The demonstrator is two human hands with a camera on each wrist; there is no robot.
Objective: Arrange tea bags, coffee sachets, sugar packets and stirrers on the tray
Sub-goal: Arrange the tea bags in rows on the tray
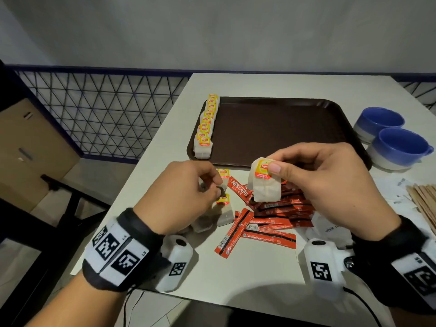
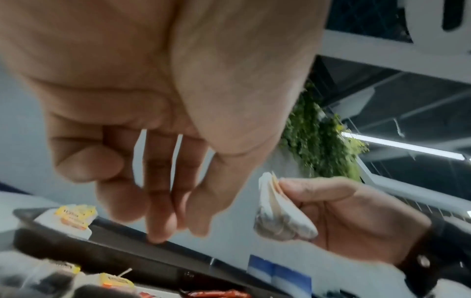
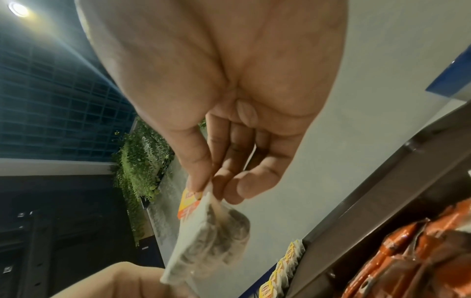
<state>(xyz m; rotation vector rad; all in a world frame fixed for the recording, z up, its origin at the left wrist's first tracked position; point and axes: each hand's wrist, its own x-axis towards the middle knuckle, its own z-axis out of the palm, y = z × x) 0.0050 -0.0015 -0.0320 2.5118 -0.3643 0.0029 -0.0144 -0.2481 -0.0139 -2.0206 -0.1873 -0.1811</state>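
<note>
Above the tabletop (image 1: 247,279), my right hand (image 1: 330,185) pinches a light, soft tea bag (image 1: 265,182) by its top; left hand (image 1: 179,194) curled, contents unclear.

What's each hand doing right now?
Left hand: fingers curled over the loose tea bags; whether it grips one cannot be told.
Right hand: pinching a tea bag by its top.

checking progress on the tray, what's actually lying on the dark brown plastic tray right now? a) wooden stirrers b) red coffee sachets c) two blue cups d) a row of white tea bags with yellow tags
d: a row of white tea bags with yellow tags lines the left edge of the dark brown plastic tray, while the red coffee sachets, wooden stirrers and blue cups lie off it on the white table.
</note>
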